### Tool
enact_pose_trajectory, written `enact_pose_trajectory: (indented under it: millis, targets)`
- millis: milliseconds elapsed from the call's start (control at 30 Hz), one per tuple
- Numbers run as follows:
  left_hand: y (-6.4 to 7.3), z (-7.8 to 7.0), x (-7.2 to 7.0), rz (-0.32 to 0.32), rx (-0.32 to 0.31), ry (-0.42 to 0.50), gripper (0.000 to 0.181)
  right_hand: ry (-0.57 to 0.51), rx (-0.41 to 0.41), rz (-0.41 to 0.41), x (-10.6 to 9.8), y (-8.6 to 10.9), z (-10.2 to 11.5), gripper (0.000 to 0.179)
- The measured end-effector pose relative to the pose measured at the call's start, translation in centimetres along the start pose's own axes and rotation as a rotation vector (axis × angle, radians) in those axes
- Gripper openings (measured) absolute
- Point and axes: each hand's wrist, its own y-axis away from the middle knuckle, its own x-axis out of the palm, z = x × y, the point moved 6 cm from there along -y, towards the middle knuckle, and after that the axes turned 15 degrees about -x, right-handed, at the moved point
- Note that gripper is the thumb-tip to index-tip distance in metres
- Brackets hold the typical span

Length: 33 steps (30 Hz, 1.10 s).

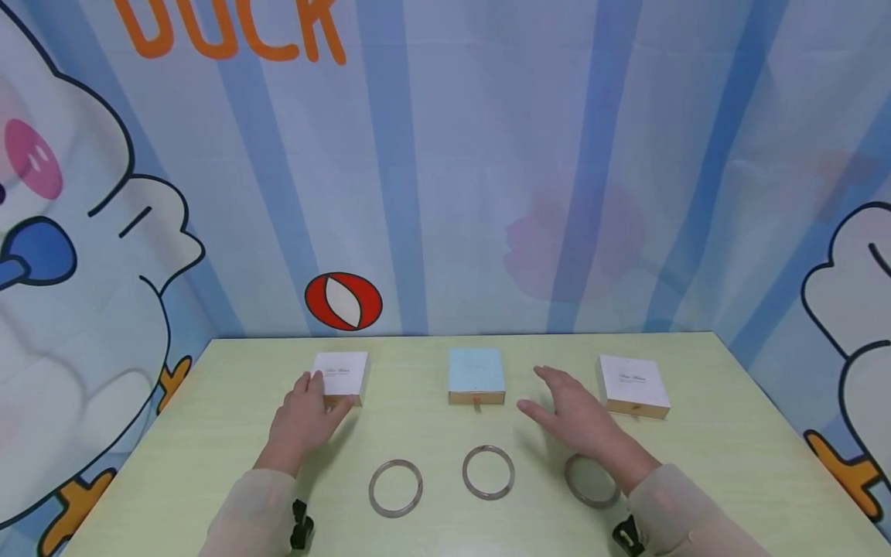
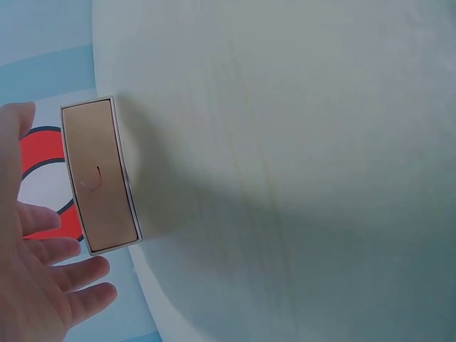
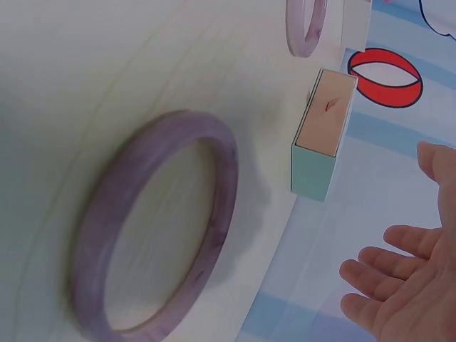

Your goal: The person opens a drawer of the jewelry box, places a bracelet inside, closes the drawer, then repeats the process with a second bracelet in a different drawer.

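My left hand [image 1: 301, 418] reaches over the left white box [image 1: 350, 367] with fingers spread; in the left wrist view, the box's tan drawer front [image 2: 100, 185] lies beside the loosely extended fingers. Whether they touch the box I cannot tell. Between a light-blue box [image 1: 476, 370] and the right white box [image 1: 633, 379] hovers my right hand [image 1: 578, 414], fingers extended and holding nothing. Three pale purple bangles lie flat in front: a left one [image 1: 372, 491], a middle one [image 1: 465, 473] and a right one [image 1: 592, 504], the last partly hidden by my right forearm.
The light wooden table [image 1: 431, 433] ends at the back against a blue striped cloth [image 1: 459, 193] printed with cartoon ducks. Each box has a small pull tab on its front. Dark straps [image 1: 302, 526] sit at both wrists.
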Motion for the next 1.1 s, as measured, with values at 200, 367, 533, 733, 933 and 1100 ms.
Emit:
enact_pose_trajectory:
  millis: [200, 367, 533, 733, 933, 1100]
  targets:
    - [0.0, 0.0, 0.0, -0.005, 0.008, 0.009, 0.091, -0.005, -0.015, 0.001, 0.2, -0.2, 0.6, 0.073]
    - [0.1, -0.1, -0.1, -0.005, 0.011, 0.018, 0.091, 0.0, -0.038, 0.0, 0.5, -0.5, 1.0, 0.072]
    - [0.2, -0.2, -0.2, -0.005, 0.016, 0.025, 0.091, 0.014, -0.055, 0.004, 0.8, -0.7, 1.5, 0.07]
    - [0.2, -0.2, -0.2, -0.002, 0.006, 0.029, 0.092, 0.017, -0.081, -0.003, 0.9, -0.9, 2.2, 0.068]
    - [0.1, -0.1, 0.0, -0.003, 0.006, 0.017, 0.092, 0.034, -0.088, 0.008, 1.3, -1.2, 2.7, 0.066]
    - [0.1, -0.1, 0.1, -0.009, 0.001, -0.003, 0.09, 0.031, -0.084, 0.021, 1.7, -1.3, 3.0, 0.065]
